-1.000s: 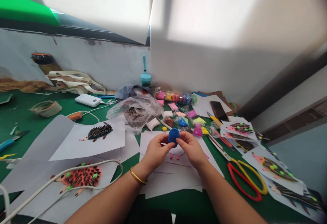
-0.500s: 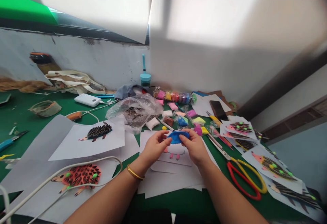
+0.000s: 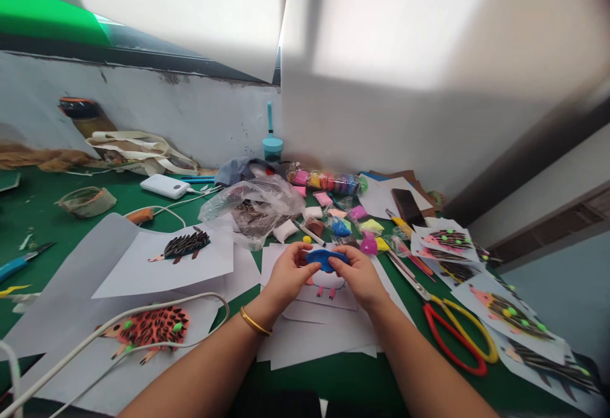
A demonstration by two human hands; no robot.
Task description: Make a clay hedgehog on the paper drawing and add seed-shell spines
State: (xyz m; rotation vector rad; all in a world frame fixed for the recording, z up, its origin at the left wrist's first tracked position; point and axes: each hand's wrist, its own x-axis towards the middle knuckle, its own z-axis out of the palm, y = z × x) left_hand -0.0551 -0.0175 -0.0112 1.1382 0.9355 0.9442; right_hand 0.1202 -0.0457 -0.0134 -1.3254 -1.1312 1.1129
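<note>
A flattened piece of blue modelling clay (image 3: 326, 258) is pinched between both hands above the papers. My left hand (image 3: 290, 272) grips its left edge, thumb in front and fingers behind. On its right edge, my right hand (image 3: 357, 273) holds it the same way. Below lies a white sheet (image 3: 305, 310) with a partly hidden drawn outline and small pink clay feet (image 3: 326, 292). A small yellow clay ball (image 3: 307, 239) is just beyond my left fingers. Several packets of coloured clay, among them a blue one (image 3: 340, 227), lie past my hands.
Scissors (image 3: 457, 326) with red and yellow handles lie at the right, near several hedgehog pictures (image 3: 517, 313). A white cable (image 3: 143, 307) crosses the left side over a red hedgehog picture (image 3: 159, 328). A plastic bag (image 3: 252, 205) and a power bank (image 3: 164, 185) sit farther back.
Both hands have shifted slightly, and the blue clay now sits a little lower and farther left, looking flatter from this angle. Both hands still hold it.
</note>
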